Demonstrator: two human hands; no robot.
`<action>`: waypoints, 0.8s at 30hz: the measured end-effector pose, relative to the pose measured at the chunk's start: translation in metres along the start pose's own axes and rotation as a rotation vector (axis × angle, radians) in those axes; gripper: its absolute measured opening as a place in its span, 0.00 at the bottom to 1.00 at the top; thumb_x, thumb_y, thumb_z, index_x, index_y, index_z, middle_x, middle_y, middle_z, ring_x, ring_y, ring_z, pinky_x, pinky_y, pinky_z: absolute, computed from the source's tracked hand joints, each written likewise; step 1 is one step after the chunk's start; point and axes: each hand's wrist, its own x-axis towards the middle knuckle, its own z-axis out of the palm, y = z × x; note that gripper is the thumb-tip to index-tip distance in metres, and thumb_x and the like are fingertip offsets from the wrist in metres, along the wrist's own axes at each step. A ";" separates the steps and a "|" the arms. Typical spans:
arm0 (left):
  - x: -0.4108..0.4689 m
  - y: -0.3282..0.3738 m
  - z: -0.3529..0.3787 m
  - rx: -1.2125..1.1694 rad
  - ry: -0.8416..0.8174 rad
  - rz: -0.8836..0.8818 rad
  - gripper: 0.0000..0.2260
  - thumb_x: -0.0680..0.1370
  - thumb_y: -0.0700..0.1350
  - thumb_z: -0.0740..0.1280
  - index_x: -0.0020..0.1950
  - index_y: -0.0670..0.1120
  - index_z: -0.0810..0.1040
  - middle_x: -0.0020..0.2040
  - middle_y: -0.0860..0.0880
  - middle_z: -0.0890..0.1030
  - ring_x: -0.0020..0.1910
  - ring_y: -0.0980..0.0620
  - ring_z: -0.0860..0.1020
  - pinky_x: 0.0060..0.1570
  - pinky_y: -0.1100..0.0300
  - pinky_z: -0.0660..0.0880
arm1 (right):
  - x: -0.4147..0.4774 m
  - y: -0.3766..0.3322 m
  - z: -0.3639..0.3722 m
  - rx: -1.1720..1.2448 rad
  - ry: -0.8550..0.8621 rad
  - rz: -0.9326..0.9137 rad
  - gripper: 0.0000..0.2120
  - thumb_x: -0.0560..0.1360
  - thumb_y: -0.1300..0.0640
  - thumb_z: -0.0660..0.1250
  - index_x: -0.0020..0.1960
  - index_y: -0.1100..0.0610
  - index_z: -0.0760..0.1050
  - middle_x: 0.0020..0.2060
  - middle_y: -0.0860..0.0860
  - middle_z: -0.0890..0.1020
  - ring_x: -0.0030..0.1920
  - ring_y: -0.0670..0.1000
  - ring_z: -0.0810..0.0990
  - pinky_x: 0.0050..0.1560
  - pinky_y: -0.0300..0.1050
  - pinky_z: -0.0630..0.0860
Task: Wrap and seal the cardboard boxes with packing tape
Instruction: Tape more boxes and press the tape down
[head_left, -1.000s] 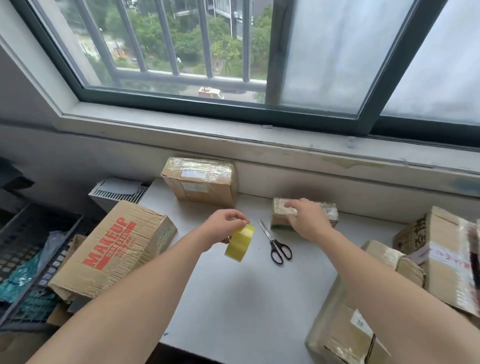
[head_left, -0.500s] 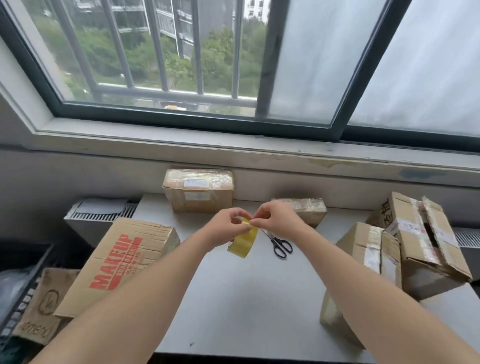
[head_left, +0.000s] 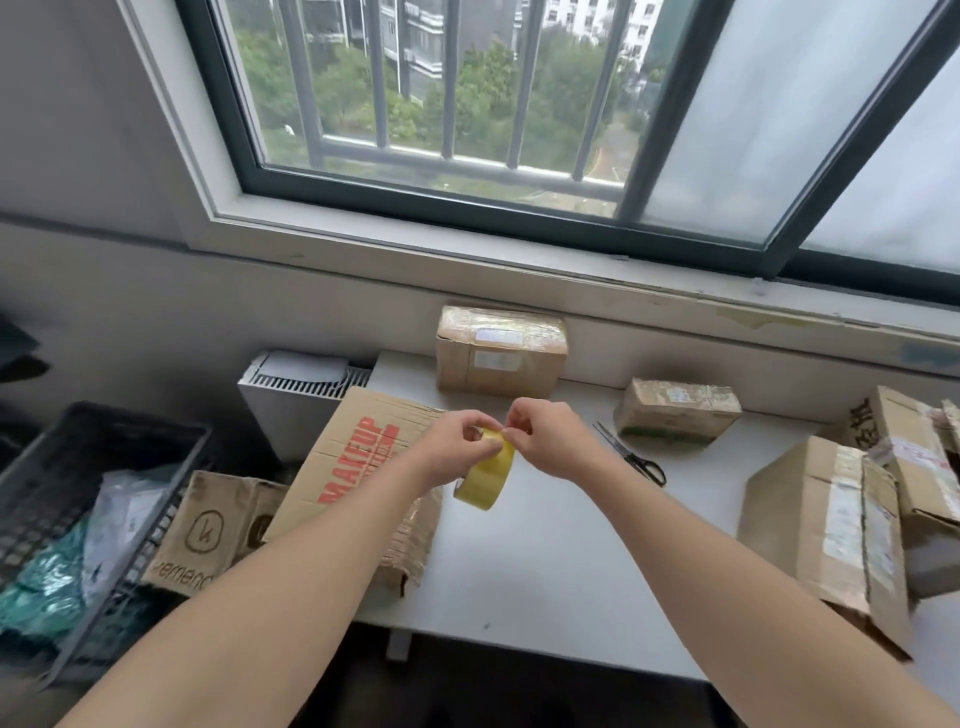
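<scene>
Head view: yellow packing tape roll (head_left: 485, 480) is held above the white table (head_left: 545, 561), clear of the tabletop and roughly over its middle. The roll's upper part is gripped by the left hand (head_left: 454, 441), with fingers curled round the rim. The right hand (head_left: 550, 441) is set against the left, with fingertips pinched on the roll's top edge. Whether a loose tape end is caught there cannot be told. The two hands are together, meeting at the roll.

Black-handled scissors (head_left: 631, 457) are laid flat on the table just right of the right hand, with blades pointed toward the wall. A tape-wrapped box (head_left: 501, 358) is stood against the wall at the back of the table. A smaller wrapped box (head_left: 675, 413) is set to its right, just beyond the scissors. A large MAKEUP box (head_left: 363, 467) is leaned, tilted, at the table's left edge and is partly hidden by the left forearm. At the right, a tilted taped box (head_left: 826, 530) is seen near the front edge. A labelled box (head_left: 914, 467) is placed behind it, touching it and cut off by the frame.

Left of the table, a white radiator (head_left: 291, 395) is seen by the wall. A brown carton (head_left: 218, 530) with a k logo is wedged beside the MAKEUP box. A black plastic crate (head_left: 78, 493) is filled with bags. A barred window (head_left: 467, 104) is seen above.
</scene>
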 end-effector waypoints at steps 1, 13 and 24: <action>-0.002 -0.001 -0.004 -0.003 -0.002 0.004 0.09 0.80 0.44 0.70 0.59 0.48 0.82 0.40 0.51 0.80 0.39 0.53 0.78 0.36 0.59 0.75 | 0.000 -0.004 0.003 0.009 -0.013 -0.001 0.04 0.80 0.52 0.67 0.49 0.51 0.77 0.43 0.45 0.79 0.47 0.50 0.77 0.46 0.46 0.73; -0.005 -0.007 -0.015 -0.007 -0.028 -0.026 0.12 0.80 0.46 0.71 0.62 0.46 0.81 0.49 0.42 0.83 0.47 0.46 0.84 0.42 0.51 0.82 | -0.004 -0.025 0.015 0.032 0.055 0.053 0.06 0.81 0.52 0.66 0.48 0.52 0.74 0.39 0.49 0.79 0.44 0.56 0.77 0.43 0.48 0.72; 0.009 0.009 -0.009 0.037 -0.091 -0.016 0.11 0.81 0.48 0.71 0.60 0.45 0.83 0.53 0.43 0.84 0.48 0.46 0.83 0.47 0.50 0.84 | -0.013 -0.028 -0.017 -0.206 0.120 -0.053 0.06 0.82 0.53 0.64 0.48 0.50 0.69 0.45 0.50 0.78 0.47 0.56 0.76 0.45 0.50 0.74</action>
